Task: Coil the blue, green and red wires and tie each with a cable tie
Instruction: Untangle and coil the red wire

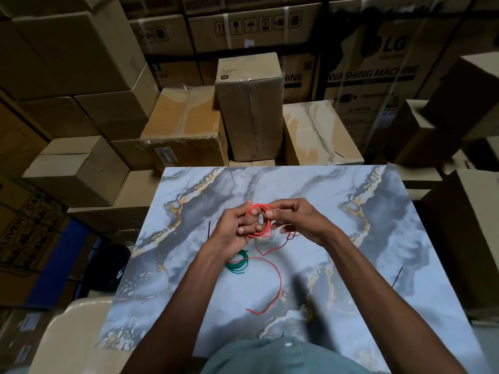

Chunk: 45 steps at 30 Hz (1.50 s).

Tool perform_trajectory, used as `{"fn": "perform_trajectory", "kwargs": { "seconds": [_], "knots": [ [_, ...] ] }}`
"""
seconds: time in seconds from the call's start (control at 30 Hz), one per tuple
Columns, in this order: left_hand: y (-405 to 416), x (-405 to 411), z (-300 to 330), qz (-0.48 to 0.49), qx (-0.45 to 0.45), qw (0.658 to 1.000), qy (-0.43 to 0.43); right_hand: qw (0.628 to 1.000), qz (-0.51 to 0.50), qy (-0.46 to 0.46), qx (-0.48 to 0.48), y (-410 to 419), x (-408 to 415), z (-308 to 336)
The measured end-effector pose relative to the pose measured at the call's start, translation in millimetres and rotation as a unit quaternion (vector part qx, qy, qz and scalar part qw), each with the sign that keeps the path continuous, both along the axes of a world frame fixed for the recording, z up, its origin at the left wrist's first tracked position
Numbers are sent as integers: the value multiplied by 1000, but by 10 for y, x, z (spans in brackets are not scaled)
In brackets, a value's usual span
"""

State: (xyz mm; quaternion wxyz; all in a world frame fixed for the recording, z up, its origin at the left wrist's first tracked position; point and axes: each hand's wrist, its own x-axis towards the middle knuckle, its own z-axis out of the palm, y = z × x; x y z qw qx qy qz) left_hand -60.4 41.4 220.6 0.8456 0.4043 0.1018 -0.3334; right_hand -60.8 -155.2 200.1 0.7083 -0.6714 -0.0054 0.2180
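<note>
You are winding the red wire [259, 220] into a small ring, held up between your two hands above the marble table [351, 238]. Your left hand [234, 225] grips the ring with curled fingers. Your right hand [294, 217] pinches the other side of it. The loose end of the red wire hangs down and curls on the table below your hands, toward you.

The green wire [237, 264] is already coiled, just under your left wrist. I cannot see the blue wire.

I think you need to wind in the loose end next, then grab a cable tie [209, 230], just left of your left hand.

Far past your hands, one box [378, 85] says "LG" and "WASHING MACHINE".
</note>
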Motion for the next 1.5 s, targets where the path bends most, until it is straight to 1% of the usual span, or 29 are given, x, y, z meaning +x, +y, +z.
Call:
{"fn": "perform_trajectory", "kwargs": {
  "seconds": [0.07,0.13,0.23,0.33,0.43,0.57,0.63,0.7,0.77,0.83,0.87,0.93,1.0,1.1,1.2,1.27,1.33,1.4,1.5],
  "knots": [
    [60,25,11,1,0,1000,-1,998,-35,-12,-44,-71,9,-36],
    [151,54,28,3,3,1000,-6,997,-67,-11,-43,-189,36,-92],
    [305,92,58,16,5,1000,-6,996,-79,-13,-30,-370,37,-126],
    [432,125,69,38,-39,998,9,995,-77,-32,-47,-511,37,-64],
    [540,189,29,109,-98,989,16,989,-81,-77,-98,-617,37,50],
    [627,325,-58,212,-156,964,31,972,-108,-117,-173,-681,103,90],
    [591,379,-117,244,-172,954,38,951,-102,-155,-249,-615,138,44],
    [517,411,-143,270,-172,947,29,928,-73,-195,-309,-497,117,23],
    [454,436,-138,292,-145,945,6,892,3,-237,-385,-344,45,8],
    [412,471,-108,316,-129,940,-15,830,110,-266,-477,-132,-70,50],
    [398,496,-103,329,-122,936,-23,803,156,-271,-507,-15,-137,84],
    [360,540,-104,347,-88,933,-38,788,209,-269,-512,195,-270,169],
    [308,545,-133,363,-26,929,-59,792,226,-280,-493,342,-374,321],
    [228,488,-252,367,103,918,-107,819,216,-304,-436,406,-369,513],
    [172,354,-385,311,234,905,-171,858,192,-316,-356,391,-275,600],
    [133,244,-424,254,299,890,-233,874,149,-329,-325,358,-202,605],
    [94,170,-443,205,331,877,-281,885,87,-333,-313,297,-116,587],
    [77,120,-458,156,339,874,-312,894,41,-328,-303,234,-37,552],
    [77,63,-473,72,358,866,-341,918,-5,-291,-270,149,54,471]
  ]
}}
